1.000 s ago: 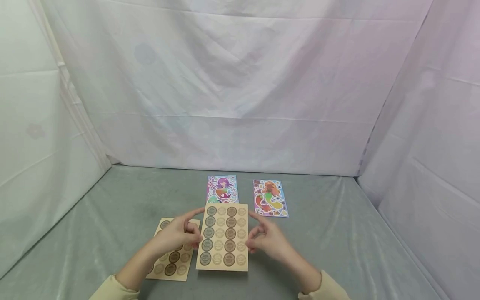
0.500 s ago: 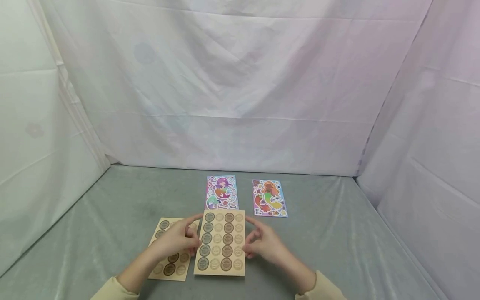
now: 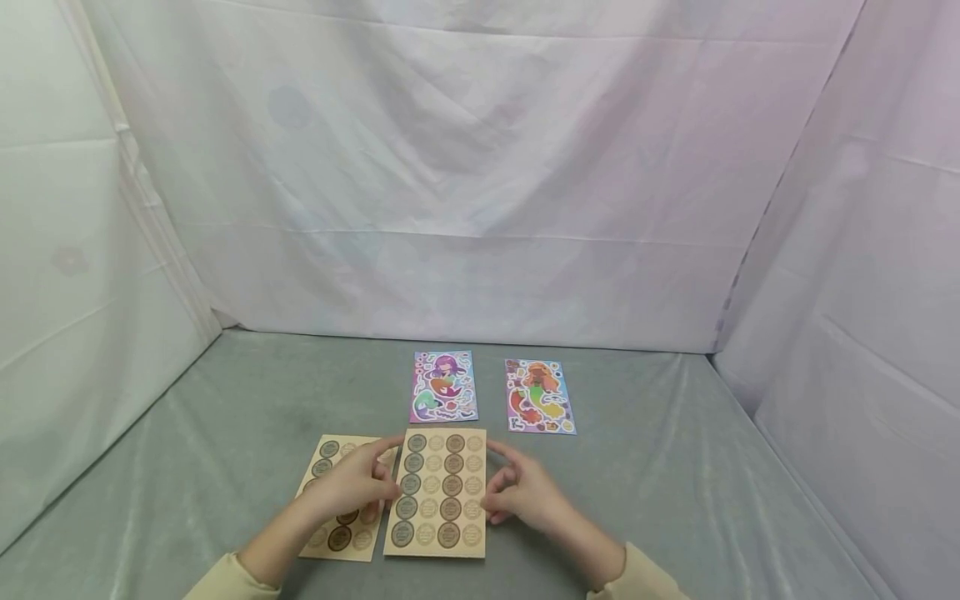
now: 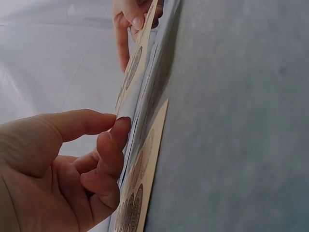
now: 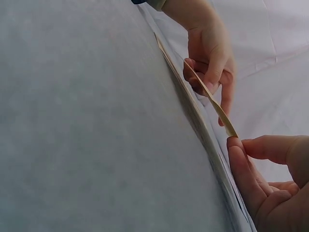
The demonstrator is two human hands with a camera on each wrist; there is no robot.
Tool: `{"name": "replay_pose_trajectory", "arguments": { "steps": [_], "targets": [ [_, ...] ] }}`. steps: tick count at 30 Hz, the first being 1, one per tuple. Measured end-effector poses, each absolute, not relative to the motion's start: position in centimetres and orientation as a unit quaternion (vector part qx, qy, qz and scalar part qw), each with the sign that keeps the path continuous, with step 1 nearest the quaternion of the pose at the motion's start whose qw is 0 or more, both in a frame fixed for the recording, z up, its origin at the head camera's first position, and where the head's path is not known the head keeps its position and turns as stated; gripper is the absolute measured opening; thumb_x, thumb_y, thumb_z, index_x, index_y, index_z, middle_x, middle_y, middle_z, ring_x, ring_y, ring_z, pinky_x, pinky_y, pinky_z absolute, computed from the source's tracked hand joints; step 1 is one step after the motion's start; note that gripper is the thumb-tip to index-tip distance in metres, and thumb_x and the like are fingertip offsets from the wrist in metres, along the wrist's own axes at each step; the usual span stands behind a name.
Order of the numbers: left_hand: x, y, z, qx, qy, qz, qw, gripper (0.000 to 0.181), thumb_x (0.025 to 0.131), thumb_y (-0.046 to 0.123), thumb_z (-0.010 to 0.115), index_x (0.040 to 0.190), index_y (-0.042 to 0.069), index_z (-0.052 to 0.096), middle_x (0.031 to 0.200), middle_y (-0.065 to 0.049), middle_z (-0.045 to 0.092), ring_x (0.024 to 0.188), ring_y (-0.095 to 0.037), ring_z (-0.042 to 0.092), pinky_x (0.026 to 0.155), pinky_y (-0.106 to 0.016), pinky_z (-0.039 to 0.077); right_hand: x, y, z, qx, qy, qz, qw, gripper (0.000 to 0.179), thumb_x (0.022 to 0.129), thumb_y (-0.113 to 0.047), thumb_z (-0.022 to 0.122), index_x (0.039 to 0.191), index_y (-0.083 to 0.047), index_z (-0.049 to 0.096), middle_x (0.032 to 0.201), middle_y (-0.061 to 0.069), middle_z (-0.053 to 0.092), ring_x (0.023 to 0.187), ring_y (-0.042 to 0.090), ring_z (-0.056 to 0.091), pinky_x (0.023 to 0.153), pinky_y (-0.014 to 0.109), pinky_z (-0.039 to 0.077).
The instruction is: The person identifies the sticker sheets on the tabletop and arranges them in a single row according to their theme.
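Observation:
A tan sheet of round stickers, printed in rows of dark and pale seals, is held between both hands just above the table. My left hand pinches its left edge between thumb and fingers, index finger stretched toward the upper corner. On the opposite edge my right hand pinches in the same way. Both wrist views show a gap between the held sheet and the surface. A second tan sticker sheet lies flat under my left hand, which hides part of it.
Two colourful mermaid sticker sheets lie farther back: one with purple hair, one with orange hair to its right. The grey cloth-covered table meets white curtains at the back and both sides.
Both hands have brought the held sticker sheet lower and toward the body, slightly left. The purple-haired mermaid sheet behind it is now fully uncovered. The other sheets have stayed put.

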State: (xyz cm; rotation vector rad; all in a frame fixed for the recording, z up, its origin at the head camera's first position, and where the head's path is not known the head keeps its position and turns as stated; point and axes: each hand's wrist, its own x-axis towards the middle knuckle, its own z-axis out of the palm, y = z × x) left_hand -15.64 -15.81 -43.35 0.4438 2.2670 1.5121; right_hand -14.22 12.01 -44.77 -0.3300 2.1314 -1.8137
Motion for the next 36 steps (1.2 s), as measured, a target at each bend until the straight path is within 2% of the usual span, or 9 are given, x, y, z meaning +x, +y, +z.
{"name": "replay_pose_trajectory", "arguments": {
  "steps": [9,18,30,36],
  "targets": [
    [-15.39,-15.54,-43.54,0.151,0.826,0.511,0.184,0.077,0.078,-0.002,0.068,0.143,-0.012,0.028,0.057,-0.007,0.057,0.038,-0.012,0.048,0.038,-0.025,0.041,-14.06,11.86,-45.12,-0.106,0.746,-0.635,0.167,0.084,0.074,0.012,0.07,0.147,0.003,0.029,0.072,0.011,0.064,0.06,0.024,0.065,0.055,0.037,0.056],
    [-15.16,-15.53,-43.7,0.151,0.833,0.5,0.185,0.079,0.078,-0.001,0.07,0.144,-0.011,0.027,0.057,-0.006,0.057,0.038,-0.011,0.047,0.037,-0.021,0.031,-13.9,11.69,-45.32,-0.111,0.743,-0.637,0.173,0.086,0.074,0.011,0.071,0.147,0.004,0.026,0.071,0.011,0.064,0.06,0.024,0.065,0.054,0.035,0.056],
    [-15.06,-15.54,-43.9,0.159,0.833,0.496,0.184,0.076,0.08,-0.002,0.069,0.144,-0.011,0.029,0.057,-0.006,0.057,0.036,-0.01,0.047,0.037,-0.021,0.033,-13.88,11.74,-45.52,-0.108,0.747,-0.63,0.184,0.082,0.075,0.009,0.072,0.146,0.004,0.031,0.072,0.011,0.064,0.061,0.023,0.066,0.055,0.035,0.057],
    [-15.24,-15.5,-43.89,0.16,0.837,0.491,0.181,0.07,0.079,-0.002,0.068,0.14,-0.011,0.036,0.058,-0.006,0.057,0.036,-0.009,0.048,0.037,-0.021,0.034,-13.99,11.78,-45.47,-0.103,0.755,-0.619,0.189,0.08,0.075,0.008,0.072,0.145,0.004,0.033,0.072,0.011,0.064,0.06,0.022,0.065,0.055,0.034,0.056]
  ]
}}
